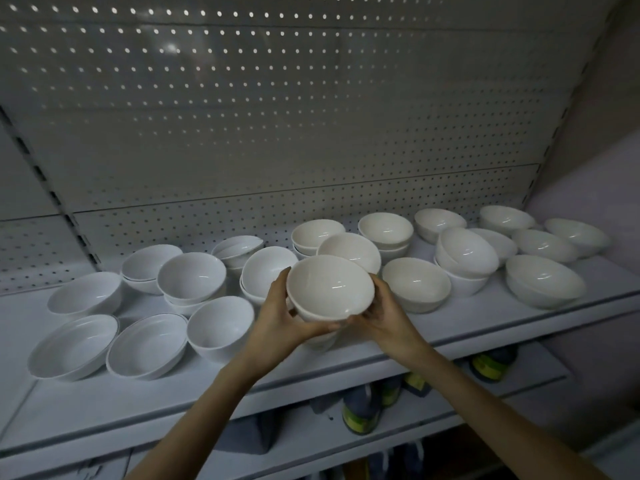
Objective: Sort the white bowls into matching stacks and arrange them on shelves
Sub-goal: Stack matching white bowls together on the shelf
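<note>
— Why both hands on one bowl?

— The left hand (281, 311) and right hand (382, 311) cup the cream bowl (329, 285) from opposite sides, fingers curled under its base and thumbs by the rim. My guess is that this keeps it level while it is matched to a pile.

— Where is it?

— Over the front of the shelf (398, 346), mid-row. A pale shape under it may be another bowl it nests on, but the hands hide that.

— And the others?

— All are empty and sit on the same shelf. The shallow rimmed bowls (74, 344) lie front left and the deeper white bowls (192, 277) sit behind them, some nested in twos. The cream ones (415, 284) spread to the right, several tilted in loose pairs, so the sorting looks unfinished.
</note>
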`<control>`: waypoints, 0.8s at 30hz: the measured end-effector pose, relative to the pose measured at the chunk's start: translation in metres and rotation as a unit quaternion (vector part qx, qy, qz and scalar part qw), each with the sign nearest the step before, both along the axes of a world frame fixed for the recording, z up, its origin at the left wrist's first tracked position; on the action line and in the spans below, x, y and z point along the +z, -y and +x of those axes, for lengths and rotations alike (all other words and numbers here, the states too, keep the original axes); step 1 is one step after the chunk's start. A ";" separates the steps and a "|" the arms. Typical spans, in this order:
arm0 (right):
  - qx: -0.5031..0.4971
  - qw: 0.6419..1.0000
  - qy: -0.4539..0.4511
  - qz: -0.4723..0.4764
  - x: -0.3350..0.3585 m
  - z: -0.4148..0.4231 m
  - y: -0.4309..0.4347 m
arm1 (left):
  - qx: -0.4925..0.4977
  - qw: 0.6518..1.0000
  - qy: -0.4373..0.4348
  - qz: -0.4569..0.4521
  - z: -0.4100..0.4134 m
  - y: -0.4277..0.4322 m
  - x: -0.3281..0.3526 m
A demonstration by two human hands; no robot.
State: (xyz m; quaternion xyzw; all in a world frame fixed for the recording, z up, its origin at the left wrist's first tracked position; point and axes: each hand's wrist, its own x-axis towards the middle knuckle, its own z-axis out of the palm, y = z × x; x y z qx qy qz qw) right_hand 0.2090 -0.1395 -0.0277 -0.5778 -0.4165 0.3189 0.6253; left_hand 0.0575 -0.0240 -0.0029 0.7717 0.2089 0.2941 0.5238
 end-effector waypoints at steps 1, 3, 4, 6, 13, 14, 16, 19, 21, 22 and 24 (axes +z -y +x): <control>-0.004 1.000 0.000 0.004 0.001 0.003 0.003 | -0.005 1.000 0.015 -0.010 0.004 0.006 0.002; -0.012 1.000 -0.007 0.009 0.005 0.007 0.008 | -0.001 0.999 0.038 -0.027 0.013 0.016 0.002; -0.017 1.000 -0.015 0.011 0.007 0.009 0.013 | 0.002 0.998 0.048 -0.035 0.017 0.021 0.001; -0.034 0.999 -0.029 0.016 0.011 0.012 0.024 | -0.006 0.997 0.064 -0.046 0.025 0.028 -0.003; -0.127 0.992 -0.008 0.008 0.010 0.015 0.060 | -0.052 0.994 0.069 -0.062 0.043 0.047 -0.015; -0.131 0.991 -0.005 0.006 0.008 0.018 0.065 | -0.059 0.993 0.072 -0.069 0.047 0.051 -0.016; -0.143 0.990 0.001 -0.002 0.004 0.027 0.073 | -0.068 0.989 0.083 -0.098 0.055 0.060 -0.016; -0.159 0.987 0.015 -0.010 0.000 0.046 0.079 | -0.066 0.986 0.095 -0.122 0.071 0.070 -0.018; -0.160 0.987 0.017 -0.009 0.000 0.062 0.079 | -0.060 0.986 0.100 -0.123 0.083 0.073 -0.017; -0.156 0.988 0.014 -0.006 0.001 0.069 0.078 | -0.055 0.986 0.103 -0.120 0.091 0.074 -0.017; -0.145 0.989 0.007 0.001 0.001 0.085 0.075 | -0.031 0.987 0.111 -0.113 0.106 0.077 -0.019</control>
